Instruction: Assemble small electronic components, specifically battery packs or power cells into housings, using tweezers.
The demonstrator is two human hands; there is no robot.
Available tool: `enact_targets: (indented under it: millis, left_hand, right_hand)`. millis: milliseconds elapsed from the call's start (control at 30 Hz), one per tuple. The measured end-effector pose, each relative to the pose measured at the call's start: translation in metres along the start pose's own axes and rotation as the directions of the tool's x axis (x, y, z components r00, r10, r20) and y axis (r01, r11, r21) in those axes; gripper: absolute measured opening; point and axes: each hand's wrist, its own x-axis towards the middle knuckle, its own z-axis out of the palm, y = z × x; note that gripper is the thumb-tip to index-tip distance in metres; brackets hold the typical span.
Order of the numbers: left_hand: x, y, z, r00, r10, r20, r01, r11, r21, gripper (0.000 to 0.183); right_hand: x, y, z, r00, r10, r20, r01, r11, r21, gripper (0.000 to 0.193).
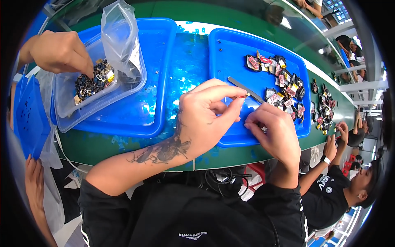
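My left hand (pixel 212 109), tattooed at the wrist, is closed in a pinch over the right blue tray (pixel 230 53). At its fingertips shows a tiny red and yellowish piece (pixel 245 95), too small to name. Close beside it, my right hand (pixel 275 131) has thumb and fingers pressed together; what they hold, if anything, is hidden. A flat grey metal strip (pixel 240 84), perhaps tweezers, slants from behind my left fingertips to behind my right hand; I cannot tell if it is held. Several small black electronic assemblies (pixel 284 84) with red, white and yellow parts lie in the tray.
At left, another person's hand (pixel 63 51) reaches into a clear plastic container (pixel 142 78) of small dark parts, standing in another blue tray (pixel 158 111) with a plastic bag (pixel 119 37). More assemblies (pixel 325 107) lie on the green table, right, near a co-worker's hands (pixel 331 146).
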Motion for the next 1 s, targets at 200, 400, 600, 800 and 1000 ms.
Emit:
enact_targets:
  millis: [200, 400, 600, 800, 1000]
  left_hand:
    - [-0.005, 0.003, 0.002, 0.999, 0.012, 0.048, -0.016, 0.997, 0.074, 0.015]
    - [-0.008, 0.002, 0.003, 0.998, 0.012, 0.067, -0.017, 0.997, 0.078, 0.016]
    - [-0.009, 0.002, 0.004, 0.997, 0.049, 0.068, -0.055, 0.994, 0.094, 0.017]
    - [-0.009, 0.001, 0.004, 0.996, 0.068, 0.060, -0.075, 0.990, 0.117, 0.018]
    - [-0.010, -0.004, 0.004, 0.993, 0.109, 0.054, -0.117, 0.977, 0.178, 0.019]
  right_hand:
    - [0.000, -0.015, 0.007, 0.798, 0.047, -0.600, 0.199, 0.921, 0.336, 0.016]
    - [0.005, -0.022, 0.023, 0.719, -0.037, -0.694, 0.256, 0.942, 0.215, 0.021]
    - [0.007, -0.025, 0.032, 0.698, -0.002, -0.716, 0.218, 0.953, 0.209, 0.021]
    - [0.007, -0.024, 0.032, 0.682, -0.033, -0.731, 0.218, 0.963, 0.161, 0.022]
    - [0.005, -0.023, 0.036, 0.693, -0.016, -0.721, 0.182, 0.971, 0.153, 0.022]
